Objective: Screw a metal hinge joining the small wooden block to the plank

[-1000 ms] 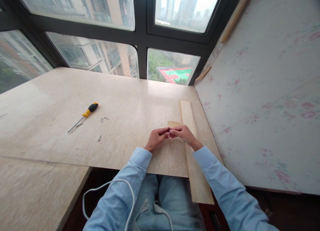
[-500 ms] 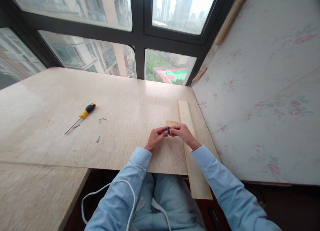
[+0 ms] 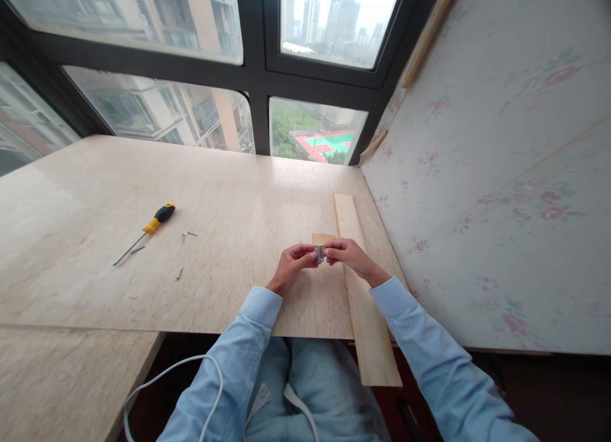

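A small grey metal hinge [image 3: 319,254] is held up between my two hands over the tabletop. My left hand [image 3: 294,264] pinches its left side between thumb and fingers. On the opposite side, the fingertips of my right hand [image 3: 350,256] grip the other leaf. Just behind the hinge lies a small wooden piece [image 3: 323,238], partly hidden by my fingers. A long pale wooden board [image 3: 370,324] passes under my right hand and sticks out past the table's front edge.
A yellow-and-black screwdriver [image 3: 151,225] lies at the left on the marble-patterned tabletop [image 3: 229,206]. Several screws [image 3: 179,273] are scattered near it. A papered wall [image 3: 477,174] bounds the right side, and windows [image 3: 315,130] stand behind. A white cord [image 3: 172,367] hangs by my left sleeve.
The hinge has turned from a dark, narrow view to show its flat grey face. My hands have moved slightly apart around it. The whole view has shifted a little.
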Motion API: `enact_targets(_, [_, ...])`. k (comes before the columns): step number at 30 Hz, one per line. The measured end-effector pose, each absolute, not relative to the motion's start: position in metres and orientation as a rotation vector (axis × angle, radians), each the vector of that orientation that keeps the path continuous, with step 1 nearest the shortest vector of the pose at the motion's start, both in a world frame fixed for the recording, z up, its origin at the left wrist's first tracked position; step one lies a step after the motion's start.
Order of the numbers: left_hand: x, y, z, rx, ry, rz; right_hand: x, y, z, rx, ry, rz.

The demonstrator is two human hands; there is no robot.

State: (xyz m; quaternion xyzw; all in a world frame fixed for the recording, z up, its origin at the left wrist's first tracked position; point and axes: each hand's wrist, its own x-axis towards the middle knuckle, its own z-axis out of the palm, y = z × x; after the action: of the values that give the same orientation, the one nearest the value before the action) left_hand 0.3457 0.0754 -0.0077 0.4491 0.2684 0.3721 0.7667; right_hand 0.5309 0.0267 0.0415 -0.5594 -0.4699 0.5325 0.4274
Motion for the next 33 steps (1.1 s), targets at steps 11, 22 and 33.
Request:
enact_targets(11, [0.360,0.072,0.002,1.038,0.563,0.624,0.555,0.013,0.047,-1.410,-1.304,1.419])
enact_targets(22, [0.427,0.088,0.009,1.092,0.805,0.677,0.592,0.026,0.039,-1.616,-1.174,1.026])
enact_targets(33, [0.448,0.100,-0.006,1.125,0.949,0.709,0.613,0.033,0.004,-1.652,-1.526,0.528])
